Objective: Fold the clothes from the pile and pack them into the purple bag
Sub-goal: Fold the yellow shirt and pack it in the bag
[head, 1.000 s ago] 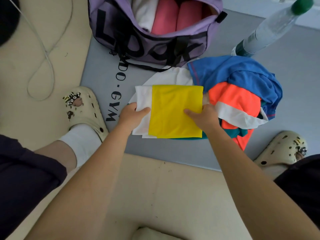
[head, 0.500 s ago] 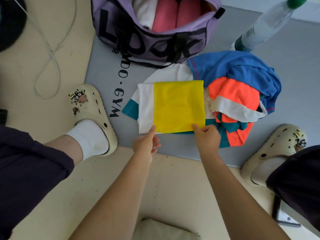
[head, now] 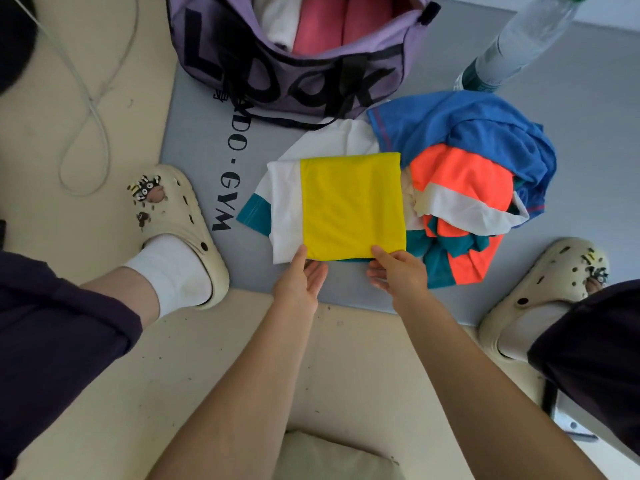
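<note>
Grey gym mat point(head: 588, 133) with black lettering lies on beige floor point(head: 104, 341). On mat: purple bag point(head: 294, 74) at far edge, open, pink and white rolls inside; clear plastic bottle point(head: 512, 53) standing to its right; folded yellow-and-white garment point(head: 349, 206) near front edge; just beside it, touching, loose pile of clothes point(head: 467, 168), blue, orange, white, teal. On floor: looped white cable point(head: 93, 109) at left; cream clogs point(head: 180, 223), left one half on mat edge.
</note>
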The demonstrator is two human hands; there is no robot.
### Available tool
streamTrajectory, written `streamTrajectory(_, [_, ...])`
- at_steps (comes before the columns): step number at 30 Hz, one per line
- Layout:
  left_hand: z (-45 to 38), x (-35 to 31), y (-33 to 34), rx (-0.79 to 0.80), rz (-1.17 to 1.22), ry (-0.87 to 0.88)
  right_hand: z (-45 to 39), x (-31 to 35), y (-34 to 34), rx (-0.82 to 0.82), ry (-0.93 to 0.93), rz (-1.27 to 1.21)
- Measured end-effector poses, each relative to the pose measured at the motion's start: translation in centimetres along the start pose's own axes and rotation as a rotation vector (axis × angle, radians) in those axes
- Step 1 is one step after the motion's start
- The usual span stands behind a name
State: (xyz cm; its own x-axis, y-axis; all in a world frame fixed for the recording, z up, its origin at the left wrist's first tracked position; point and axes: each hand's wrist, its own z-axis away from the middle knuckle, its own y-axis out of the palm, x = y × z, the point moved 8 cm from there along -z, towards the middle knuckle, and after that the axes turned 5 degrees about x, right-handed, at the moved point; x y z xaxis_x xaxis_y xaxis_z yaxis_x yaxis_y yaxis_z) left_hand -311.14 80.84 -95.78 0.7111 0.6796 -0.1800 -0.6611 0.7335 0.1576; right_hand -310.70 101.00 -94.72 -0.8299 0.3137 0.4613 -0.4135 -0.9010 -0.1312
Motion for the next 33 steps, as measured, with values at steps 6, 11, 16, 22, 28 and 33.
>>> streamTrajectory(6, [0.3,0.0,-1.2,-0.032,0.075,0.032,-0.7,0.1,-0.2,-0.016,-0.009,-0.031])
streamTrajectory(11, [0.6,0.5,-0.5,-0.012,-0.013,0.011,-1.0,-0.4,-0.2,-0.040,-0.005,-0.048])
streamTrajectory(16, [1.0,0.4,0.6,-0.052,-0.001,-0.039,-0.3,1.4,-2.2,-0.284,-0.194,0.207])
streamTrajectory(22, [1.4,0.9,0.8,-0.058,0.032,-0.132,-0.5,4.9,-2.0,-0.285,-0.357,0.491])
streamTrajectory(28, [1.5,-2.9,1.0,0.025,-0.064,-0.017,-0.6,8.1,-1.0,-0.088,-0.400,0.441])
streamTrajectory(33, [1.6,-5.7,1.3,0.103,-0.052,0.190,-0.7,7.8,-0.3,0.199,-0.363,-0.043])
